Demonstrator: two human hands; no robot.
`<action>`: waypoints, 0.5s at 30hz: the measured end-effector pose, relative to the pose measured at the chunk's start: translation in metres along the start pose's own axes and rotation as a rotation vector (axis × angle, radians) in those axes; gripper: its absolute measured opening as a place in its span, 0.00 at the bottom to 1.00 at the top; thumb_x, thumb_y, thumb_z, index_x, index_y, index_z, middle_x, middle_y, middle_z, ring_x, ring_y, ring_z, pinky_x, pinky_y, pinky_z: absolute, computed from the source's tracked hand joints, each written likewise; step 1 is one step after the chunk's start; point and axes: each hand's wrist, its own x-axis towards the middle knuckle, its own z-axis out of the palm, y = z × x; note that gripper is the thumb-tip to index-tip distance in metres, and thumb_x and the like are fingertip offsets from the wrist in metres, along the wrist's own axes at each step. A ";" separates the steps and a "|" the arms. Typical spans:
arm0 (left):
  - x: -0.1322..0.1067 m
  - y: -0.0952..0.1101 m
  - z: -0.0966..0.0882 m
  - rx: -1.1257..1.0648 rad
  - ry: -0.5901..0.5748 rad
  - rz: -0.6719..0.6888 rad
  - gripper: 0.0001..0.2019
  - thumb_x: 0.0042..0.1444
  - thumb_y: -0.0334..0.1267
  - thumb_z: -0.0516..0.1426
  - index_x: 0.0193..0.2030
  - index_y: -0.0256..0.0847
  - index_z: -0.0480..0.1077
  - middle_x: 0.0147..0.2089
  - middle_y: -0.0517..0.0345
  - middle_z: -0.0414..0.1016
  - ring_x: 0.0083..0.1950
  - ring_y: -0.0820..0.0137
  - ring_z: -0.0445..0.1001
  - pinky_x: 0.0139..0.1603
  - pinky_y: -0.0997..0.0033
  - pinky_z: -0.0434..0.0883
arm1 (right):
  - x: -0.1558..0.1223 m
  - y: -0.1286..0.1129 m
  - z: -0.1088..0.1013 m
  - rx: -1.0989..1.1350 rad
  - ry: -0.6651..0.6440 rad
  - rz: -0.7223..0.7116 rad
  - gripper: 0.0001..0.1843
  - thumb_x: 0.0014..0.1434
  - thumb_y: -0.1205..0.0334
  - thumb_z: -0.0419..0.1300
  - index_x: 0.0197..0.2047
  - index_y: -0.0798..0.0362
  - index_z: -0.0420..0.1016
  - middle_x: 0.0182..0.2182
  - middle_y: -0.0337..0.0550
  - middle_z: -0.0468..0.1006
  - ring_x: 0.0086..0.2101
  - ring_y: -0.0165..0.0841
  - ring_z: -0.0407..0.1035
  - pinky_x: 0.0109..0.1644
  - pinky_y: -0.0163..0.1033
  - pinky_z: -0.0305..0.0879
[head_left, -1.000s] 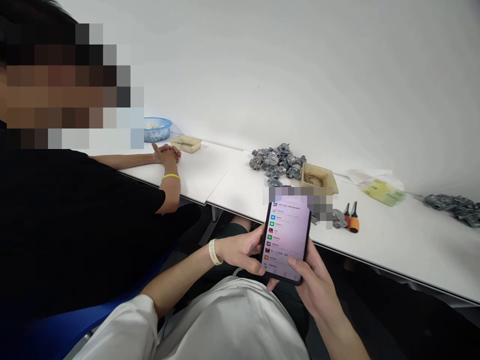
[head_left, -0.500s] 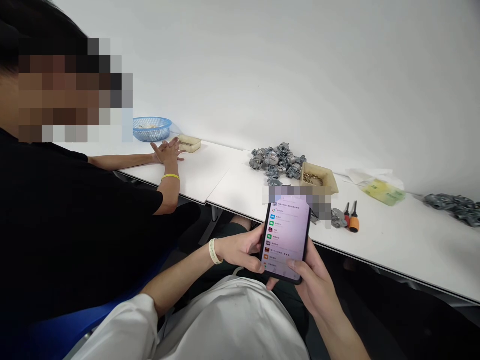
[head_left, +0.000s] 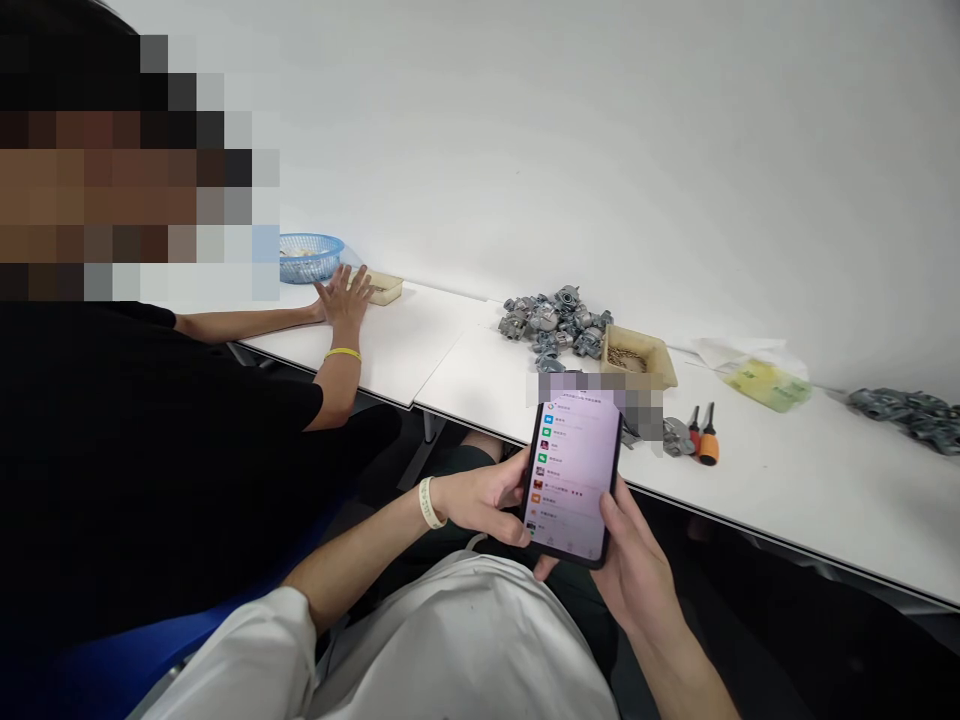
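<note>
A black smartphone (head_left: 574, 475) is held upright over my lap, its lit screen showing a list with small coloured icons. My left hand (head_left: 491, 500) grips its left edge, the thumb near the lower left corner. On the other side my right hand (head_left: 634, 550) wraps the lower right edge, with its thumb at the screen's right border. Both hands are closed around the phone; the fingers behind it are mostly hidden. Beyond the phone, on the white table (head_left: 480, 370), lies a pile of grey metal castings (head_left: 555, 320).
Beside the pile stands a cream tray (head_left: 652, 362) of small brass-coloured parts. Two screwdrivers (head_left: 705, 440), a yellow-green plastic bag (head_left: 769, 385) and more castings (head_left: 907, 410) lie rightward. At left sits a co-worker in black (head_left: 150, 450), hands near a blue basket (head_left: 311, 260).
My right thumb has moved from the lower screen to its right edge, and the list has scrolled up. The co-worker's hands have shifted and their head has moved left.
</note>
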 end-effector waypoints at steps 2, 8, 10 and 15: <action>-0.001 -0.001 0.000 0.019 0.035 0.009 0.49 0.52 0.42 0.65 0.74 0.51 0.40 0.56 0.43 0.70 0.37 0.68 0.78 0.41 0.64 0.73 | 0.000 0.000 0.000 -0.017 -0.033 -0.025 0.40 0.61 0.54 0.64 0.72 0.39 0.54 0.48 0.46 0.81 0.45 0.51 0.77 0.26 0.49 0.79; -0.004 -0.005 -0.002 0.032 0.072 -0.055 0.50 0.50 0.43 0.66 0.73 0.51 0.41 0.58 0.43 0.67 0.42 0.67 0.76 0.41 0.67 0.72 | 0.000 0.003 0.002 -0.046 -0.050 -0.070 0.45 0.57 0.62 0.65 0.73 0.44 0.50 0.50 0.48 0.80 0.42 0.50 0.78 0.26 0.50 0.80; -0.004 -0.003 -0.001 0.038 0.065 -0.056 0.51 0.50 0.44 0.66 0.74 0.52 0.39 0.59 0.44 0.68 0.42 0.68 0.76 0.41 0.67 0.72 | 0.000 0.003 0.003 -0.047 -0.043 -0.070 0.45 0.57 0.63 0.64 0.73 0.45 0.49 0.50 0.49 0.80 0.43 0.51 0.77 0.26 0.51 0.80; -0.002 0.001 0.001 0.017 0.010 -0.042 0.51 0.53 0.45 0.65 0.74 0.53 0.35 0.57 0.45 0.68 0.36 0.71 0.76 0.38 0.69 0.71 | -0.002 0.001 0.004 -0.047 -0.014 -0.039 0.44 0.57 0.64 0.63 0.73 0.44 0.50 0.48 0.47 0.81 0.44 0.51 0.77 0.26 0.49 0.80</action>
